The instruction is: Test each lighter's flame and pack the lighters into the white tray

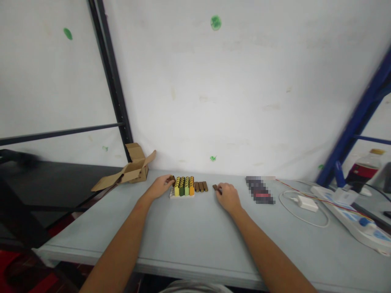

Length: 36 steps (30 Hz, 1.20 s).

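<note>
On the grey table a white tray [182, 197] bears upright rows of small coloured pieces [187, 189] in yellow, dark green, light green and orange, with dark-and-gold tops; they look like lighters. At the tray's left side my left hand [159, 187] is closed on a small brown piece [172, 178], partly hidden by the fingers. Beside the tray on the right lie several flat brown pieces [200, 186] in a row. Farther right, my right hand [228, 196] pinches another brown piece [215, 187] close to the tabletop.
An open cardboard box [139, 169] stands at the back left. A blurred dark item [260, 190] lies right of my right hand. Beyond it are a white charger [307, 203] with its cable, a power strip [351, 221] and a bottle of dark drink [365, 169]. A wall closes the back.
</note>
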Each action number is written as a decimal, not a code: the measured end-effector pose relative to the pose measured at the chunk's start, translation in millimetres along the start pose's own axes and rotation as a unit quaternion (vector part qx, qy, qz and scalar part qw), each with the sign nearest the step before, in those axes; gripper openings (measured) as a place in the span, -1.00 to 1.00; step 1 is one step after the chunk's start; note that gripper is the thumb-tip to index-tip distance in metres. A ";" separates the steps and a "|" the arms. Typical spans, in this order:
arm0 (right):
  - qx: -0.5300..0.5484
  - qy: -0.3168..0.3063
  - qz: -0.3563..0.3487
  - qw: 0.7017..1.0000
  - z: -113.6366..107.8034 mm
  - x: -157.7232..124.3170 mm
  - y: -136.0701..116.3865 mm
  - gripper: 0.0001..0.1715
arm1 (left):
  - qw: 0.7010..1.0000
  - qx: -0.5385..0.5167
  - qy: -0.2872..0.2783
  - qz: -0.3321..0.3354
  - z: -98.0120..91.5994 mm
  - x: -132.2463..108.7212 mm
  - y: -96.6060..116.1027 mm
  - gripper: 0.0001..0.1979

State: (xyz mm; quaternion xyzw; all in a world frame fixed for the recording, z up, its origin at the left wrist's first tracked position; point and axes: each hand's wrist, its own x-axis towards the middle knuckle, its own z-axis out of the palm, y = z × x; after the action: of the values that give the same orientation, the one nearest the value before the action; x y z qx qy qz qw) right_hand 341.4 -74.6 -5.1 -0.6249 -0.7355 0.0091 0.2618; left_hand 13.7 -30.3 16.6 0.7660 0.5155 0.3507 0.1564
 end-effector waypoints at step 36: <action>0.444 0.213 0.024 0.870 -11.6 6.7 0.6 -0.57 | 0.996 -0.034 -0.075 -0.016 3.8 -0.4 -2.0 -0.56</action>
State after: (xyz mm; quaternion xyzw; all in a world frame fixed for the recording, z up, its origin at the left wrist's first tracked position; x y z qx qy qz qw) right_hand 346.0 -71.9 7.2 -0.4471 -0.5651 0.2078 0.6615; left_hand 14.9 -29.4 12.6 0.7763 0.5020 0.3068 0.2263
